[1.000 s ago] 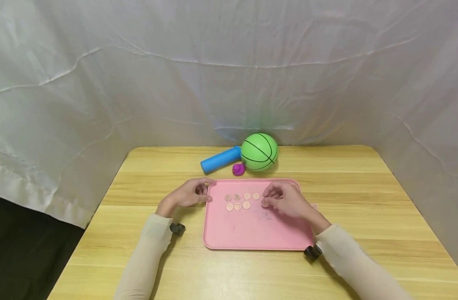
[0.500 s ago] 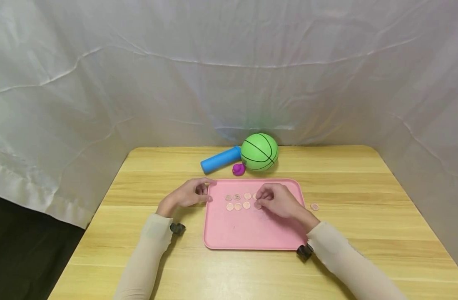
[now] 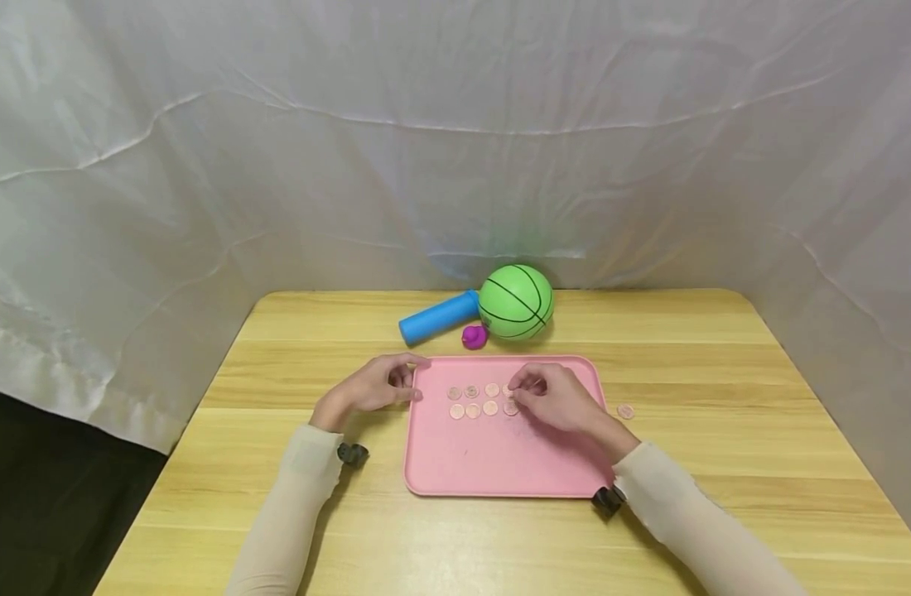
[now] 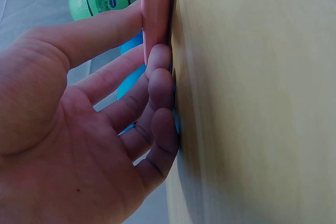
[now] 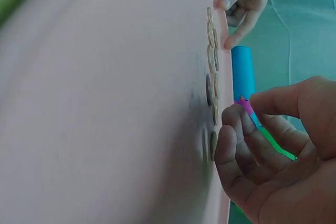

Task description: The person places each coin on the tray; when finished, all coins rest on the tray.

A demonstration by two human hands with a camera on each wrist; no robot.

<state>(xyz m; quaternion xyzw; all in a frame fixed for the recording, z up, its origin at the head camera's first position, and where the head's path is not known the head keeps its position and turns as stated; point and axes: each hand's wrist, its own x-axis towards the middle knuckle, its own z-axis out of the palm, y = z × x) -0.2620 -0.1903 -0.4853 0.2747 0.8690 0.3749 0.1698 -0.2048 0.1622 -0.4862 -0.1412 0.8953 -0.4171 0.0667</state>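
Several copper-coloured coins [image 3: 490, 407] lie flat in two rows on the pink tray [image 3: 463, 463]. My left hand [image 3: 373, 385] holds the tray's left rim, with the thumb against its inner side and curled fingers at the outer edge in the left wrist view. Just above the right end of the rows is my right hand [image 3: 556, 397], loosely curled, with no coin visible between thumb and fingers in the right wrist view. Right beside its fingertips lies the front-row end coin [image 3: 511, 408]. The back-row end coin [image 3: 506, 390] is partly hidden by the fingers.
One more coin [image 3: 625, 410] lies on the wooden table [image 3: 694, 372], right of the tray. Behind the tray are a blue cylinder [image 3: 439, 318], a purple rubber duck [image 3: 474, 336] and a green ball [image 3: 517, 302]. A pale curtain [image 3: 455, 165] hangs behind the table.
My right hand has moved left with a coin and let it go at the right end of the front row. The left hand stays at the rim.
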